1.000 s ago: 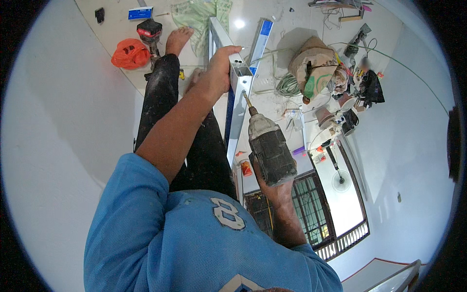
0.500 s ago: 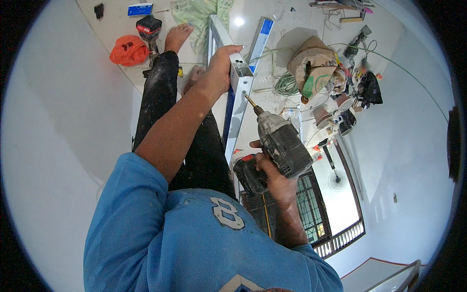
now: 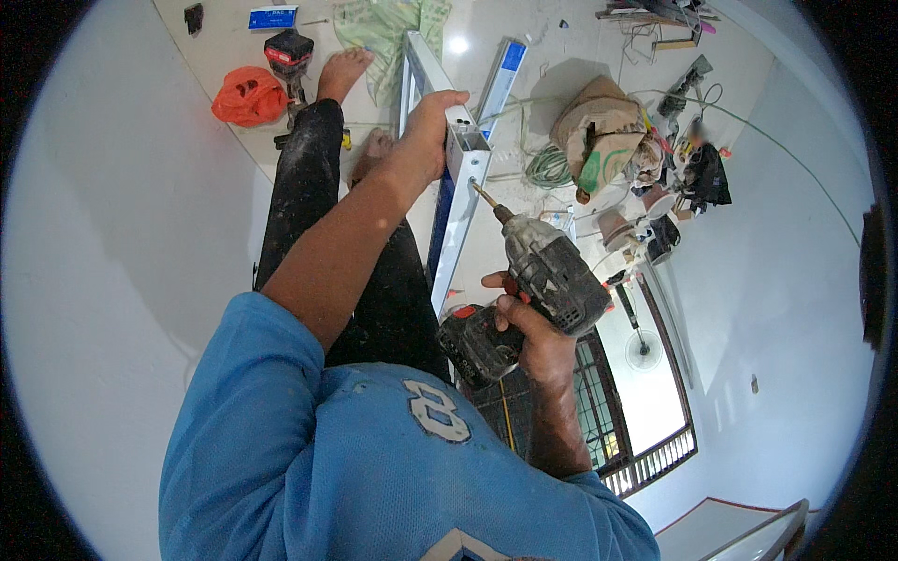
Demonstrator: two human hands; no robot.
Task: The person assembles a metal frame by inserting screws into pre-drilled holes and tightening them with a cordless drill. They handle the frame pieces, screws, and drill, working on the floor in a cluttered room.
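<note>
My right hand (image 3: pixel 533 323) is closed round the grip of a dusty black and grey cordless impact driver (image 3: pixel 552 266). Its bit points up and left, with the tip at the side face of a white metal frame (image 3: pixel 456 220), close below the open end of a hollow bar. Whether the bit sits on a screw is too small to tell. The fingers of my left hand (image 3: pixel 432 136) wrap round the frame just beside that corner, holding it in front of my legs. One bar of the frame has a blue covering on part of its face.
A loose white and blue bar (image 3: pixel 505 79) lies beyond the frame. An orange plastic bag (image 3: pixel 249 97) and a second power tool (image 3: pixel 288 56) rest at the left. To the right are a brown sack (image 3: pixel 599 117), a coil of green cable (image 3: pixel 549 166), buckets and scattered tools along the wall.
The driver has tilted and shifted slightly right and down in my right hand, its tip staying near the same spot on the frame. My left hand keeps its hold.
</note>
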